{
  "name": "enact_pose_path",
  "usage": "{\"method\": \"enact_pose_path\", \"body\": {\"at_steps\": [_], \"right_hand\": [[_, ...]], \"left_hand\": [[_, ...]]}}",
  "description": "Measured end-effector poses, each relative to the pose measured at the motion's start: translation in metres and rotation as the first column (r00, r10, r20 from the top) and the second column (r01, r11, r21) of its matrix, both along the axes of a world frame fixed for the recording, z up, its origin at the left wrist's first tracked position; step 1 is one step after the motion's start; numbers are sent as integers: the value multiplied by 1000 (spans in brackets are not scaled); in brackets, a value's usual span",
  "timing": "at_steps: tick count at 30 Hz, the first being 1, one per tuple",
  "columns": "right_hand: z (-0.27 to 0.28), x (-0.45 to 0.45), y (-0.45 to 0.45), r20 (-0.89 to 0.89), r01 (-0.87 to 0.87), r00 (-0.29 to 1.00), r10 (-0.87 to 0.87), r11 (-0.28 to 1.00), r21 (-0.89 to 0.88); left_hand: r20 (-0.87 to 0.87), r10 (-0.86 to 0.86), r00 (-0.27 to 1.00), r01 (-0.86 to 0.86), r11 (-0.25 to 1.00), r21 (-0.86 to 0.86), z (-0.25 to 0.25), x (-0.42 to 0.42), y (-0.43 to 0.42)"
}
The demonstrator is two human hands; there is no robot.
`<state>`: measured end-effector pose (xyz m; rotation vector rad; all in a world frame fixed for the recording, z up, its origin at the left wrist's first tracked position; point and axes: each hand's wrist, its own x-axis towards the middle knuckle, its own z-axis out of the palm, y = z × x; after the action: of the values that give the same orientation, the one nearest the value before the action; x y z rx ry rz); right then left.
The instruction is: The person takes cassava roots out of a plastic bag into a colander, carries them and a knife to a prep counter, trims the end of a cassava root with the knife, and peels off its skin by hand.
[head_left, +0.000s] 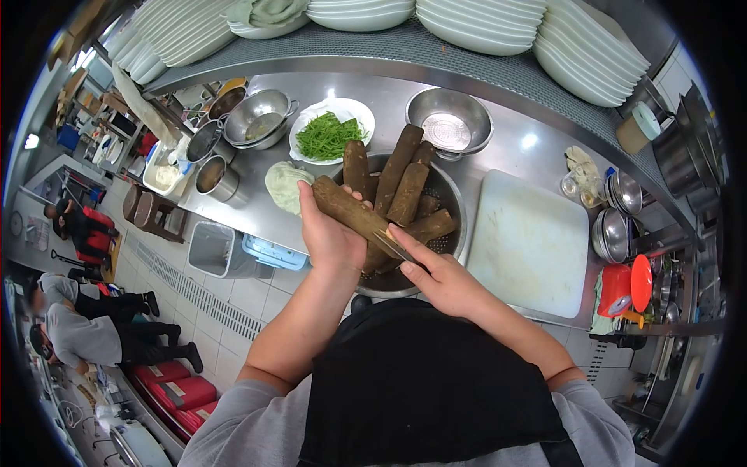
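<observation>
My left hand (334, 233) is wrapped round a long brown yam (346, 206), held slanting over a metal colander (455, 210). In my right hand (440, 276) is a slim metal-bladed tool (398, 246), its blade lying against the yam's near end. The handle is hidden, so I cannot tell whether it is a peeler or a knife. Several more rough, brown yams (408, 191) stand and lie in the colander below, some jutting above its rim. A pale green cloth (288, 185) lies just left of the held yam.
A white plate of cut greens (333, 136) and an empty metal bowl (449, 121) stand behind the colander. To the right lies a white cutting board (529, 241). A shelf (350, 66) with stacked plates overhangs the counter. People (85, 331) are at far left.
</observation>
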<state>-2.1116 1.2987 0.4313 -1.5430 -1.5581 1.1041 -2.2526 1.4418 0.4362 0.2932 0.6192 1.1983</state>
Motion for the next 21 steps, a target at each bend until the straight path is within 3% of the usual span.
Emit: {"method": "enact_pose_path", "body": {"at_steps": [3,6,12,14,17,21], "right_hand": [[-8,3,1,-22,-16,1000,15,1000,-22],[-8,4,1,-61,-33,997,39,995,91],[-4,4,1,-51,-38,998,39,999,16],[-11,4,3,-128,-26,991,39,994,104],[-7,5,2,-190,-46,981,48,999,15],[-2,-1,-1,-54,27,998,-24,999,48]], "left_hand": [[3,-10,1000,10,1000,5,0,-1,0],[18,-33,999,33,999,10,0,-2,0],[16,-53,998,52,998,34,0,-3,0],[22,-49,999,48,998,27,2,-3,-1],[14,-42,999,41,999,30,3,-2,-3],[15,-38,999,37,999,39,3,-1,-5]]}}
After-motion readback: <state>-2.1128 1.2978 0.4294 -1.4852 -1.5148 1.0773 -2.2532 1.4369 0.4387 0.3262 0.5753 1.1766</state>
